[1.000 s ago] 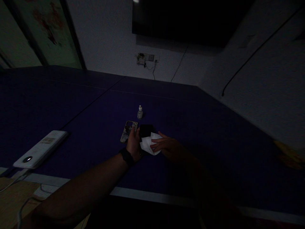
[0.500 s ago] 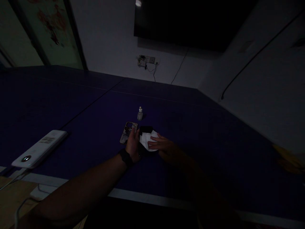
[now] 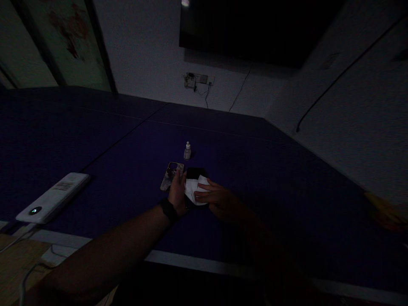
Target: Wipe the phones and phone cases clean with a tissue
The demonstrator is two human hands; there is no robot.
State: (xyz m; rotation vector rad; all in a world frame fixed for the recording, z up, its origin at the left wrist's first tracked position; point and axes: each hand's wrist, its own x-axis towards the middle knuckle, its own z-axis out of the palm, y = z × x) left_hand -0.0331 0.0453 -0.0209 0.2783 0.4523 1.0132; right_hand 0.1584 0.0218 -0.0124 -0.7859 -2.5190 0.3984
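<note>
A black phone (image 3: 195,172) lies screen-up between my hands. My left hand (image 3: 177,192), with a dark watch at its wrist, grips the phone along its left edge. On the screen rests a folded white tissue (image 3: 191,189), pressed down under the fingers of my right hand (image 3: 218,197). The tissue covers the middle of the phone, and its lower part is mostly hidden in the dark. Just left of my left hand, a patterned phone case (image 3: 167,180) lies on the table, partly behind the thumb. A small dropper bottle (image 3: 187,152) stands upright beyond the phone.
The dark blue table (image 3: 127,165) runs to the wall. A white power bank (image 3: 54,197) with a lit display and cable lies at left. A large screen (image 3: 255,29) hangs above wall sockets (image 3: 197,80). Something yellow (image 3: 382,206) shows at far right.
My right hand has slid the tissue slightly left and toward me over the phone. The left hand keeps its grip. Bottle, case and power bank have not moved.
</note>
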